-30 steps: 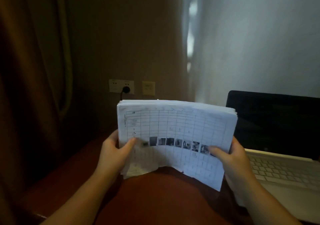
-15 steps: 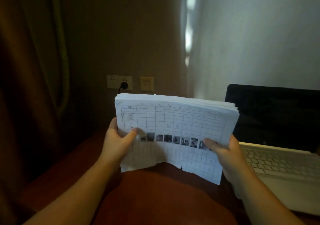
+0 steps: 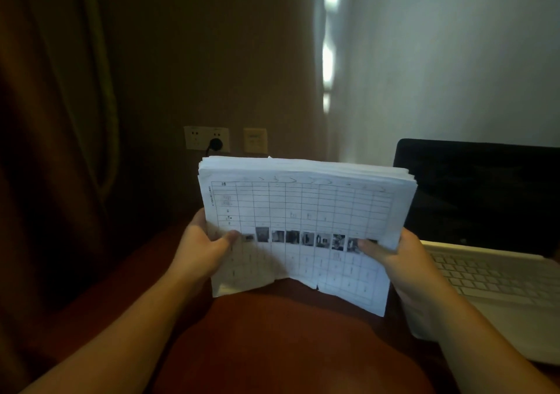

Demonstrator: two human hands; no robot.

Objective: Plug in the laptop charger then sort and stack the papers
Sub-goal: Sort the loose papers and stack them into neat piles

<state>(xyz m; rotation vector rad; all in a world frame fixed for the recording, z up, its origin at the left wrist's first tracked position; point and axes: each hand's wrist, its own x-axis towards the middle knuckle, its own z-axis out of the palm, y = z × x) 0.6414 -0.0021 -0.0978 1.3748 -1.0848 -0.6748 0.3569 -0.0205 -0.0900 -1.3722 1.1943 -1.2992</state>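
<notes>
Little has shifted since a second ago: the stack of papers [image 3: 306,209] stays upright between both hands, its top edge sitting slightly lower against the wall outlet behind it, and both grips look unchanged. Stack stands on its lower edge above the reddish-brown surface [image 3: 272,342]; whether that edge touches the surface cannot be told. Top sheet shows a printed grid with a row of small dark photos across the middle; its lower edge is ragged, with a small tear near the centre. Sheet edges fan a little at the top right corner.

Left hand [image 3: 201,246] is closed on the stack's left side at 9 o'clock, thumb pressed flat on the front sheet, fingers hidden behind. Right hand [image 3: 403,260] is closed on the right side at 3 o'clock, thumb on the front near the photo row, fingers wrapped behind.

At 3 o'clock from the papers, an open laptop [image 3: 485,242] with a dark screen and pale keyboard rests on the surface, partly behind the right hand. At 11 o'clock, beyond the stack, a wall outlet [image 3: 206,138] carries a black plug [image 3: 215,144], its cable dropping behind the papers. Just beside it on the right, a second pale wall plate [image 3: 255,140]. Dark curtain [image 3: 51,151] hangs at far left.
</notes>
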